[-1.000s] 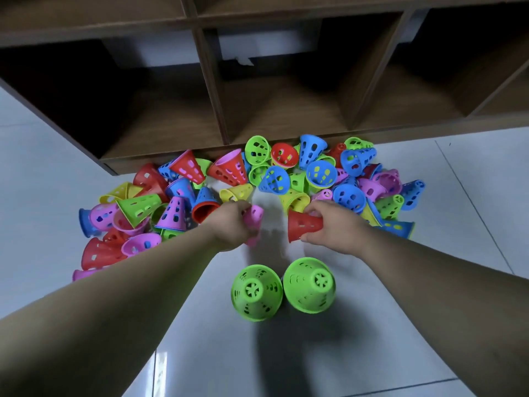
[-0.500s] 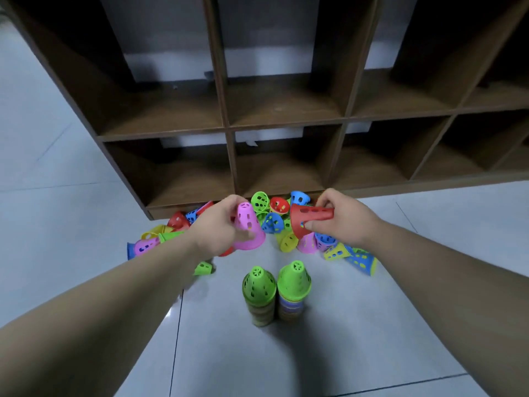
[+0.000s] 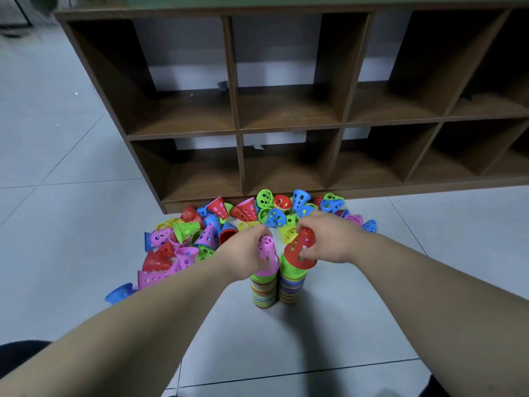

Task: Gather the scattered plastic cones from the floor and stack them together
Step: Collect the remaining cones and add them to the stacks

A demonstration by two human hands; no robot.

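Note:
Two stacks of nested cones stand side by side on the floor, the left stack and the right stack, both topped with green. My left hand grips a pink cone, held upright right over the left stack. My right hand grips a red cone, tilted with its wide mouth over the right stack. Behind my hands a pile of loose cones in red, blue, green, pink and yellow lies scattered on the floor.
A dark wooden cubby shelf with open compartments stands right behind the pile. A lone blue cone lies apart at the left. Grey tiled floor stretches to the left and right.
Both hands have come down and toward me with their cones, from above the pile to the tops of the two stacks. The camera has tipped up, showing more of the shelf.

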